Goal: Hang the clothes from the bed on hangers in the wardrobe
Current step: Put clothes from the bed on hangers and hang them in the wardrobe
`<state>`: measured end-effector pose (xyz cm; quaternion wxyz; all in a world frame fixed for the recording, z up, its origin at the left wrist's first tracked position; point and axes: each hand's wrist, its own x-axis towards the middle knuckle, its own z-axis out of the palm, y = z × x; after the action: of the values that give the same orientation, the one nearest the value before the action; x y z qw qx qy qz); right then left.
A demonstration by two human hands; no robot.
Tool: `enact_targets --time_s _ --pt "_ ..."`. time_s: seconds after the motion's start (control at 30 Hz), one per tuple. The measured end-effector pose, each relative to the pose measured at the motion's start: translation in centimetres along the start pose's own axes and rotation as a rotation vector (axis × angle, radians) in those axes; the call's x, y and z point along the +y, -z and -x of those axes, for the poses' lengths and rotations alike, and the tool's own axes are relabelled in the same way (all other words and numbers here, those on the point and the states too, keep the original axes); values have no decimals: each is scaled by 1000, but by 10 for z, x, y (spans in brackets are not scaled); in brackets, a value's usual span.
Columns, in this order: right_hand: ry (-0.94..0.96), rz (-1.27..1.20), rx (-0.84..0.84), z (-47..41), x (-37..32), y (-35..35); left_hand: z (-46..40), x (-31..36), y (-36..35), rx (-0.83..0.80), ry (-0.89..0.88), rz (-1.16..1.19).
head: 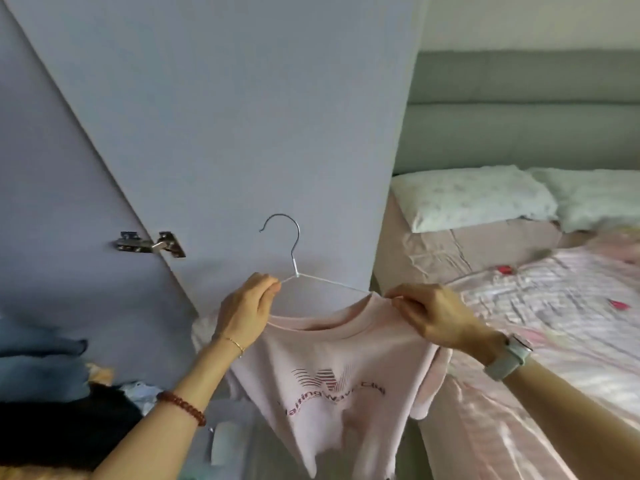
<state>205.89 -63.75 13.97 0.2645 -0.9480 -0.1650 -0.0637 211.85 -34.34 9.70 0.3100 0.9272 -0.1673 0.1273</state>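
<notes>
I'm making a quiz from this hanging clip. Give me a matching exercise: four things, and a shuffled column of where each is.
Things:
1. hanger
2. pink T-shirt
3. pillows
4. hinge

Places:
A. at the head of the bed
B. on the wardrobe door
C. held up by both hands, hook upward
D. hanging, collar pinched by the right hand

Pairs: 1-C, 2-D, 3-A, 4-B

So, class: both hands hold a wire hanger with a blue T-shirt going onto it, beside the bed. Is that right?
Not quite. The head view shows the T-shirt is pale pink, not blue. The rest holds: the left hand and right hand hold the wire hanger beside the bed.
</notes>
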Motion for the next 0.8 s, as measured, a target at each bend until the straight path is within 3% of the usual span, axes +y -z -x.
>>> enact_targets --time_s 0.17,0.4,0.53,0.8 --pt "-165 74 51 84 64 42 -19 102 -76 -39 -184 121" --pt "-372 -208 61 174 128 90 -60 242 -154 -142 -282 171" --pt "-498 -281 239 207 166 132 -95 318 -204 -121 -407 218" --pt "-803 -63 651 293 252 205 -133 493 -320 -100 -722 321"
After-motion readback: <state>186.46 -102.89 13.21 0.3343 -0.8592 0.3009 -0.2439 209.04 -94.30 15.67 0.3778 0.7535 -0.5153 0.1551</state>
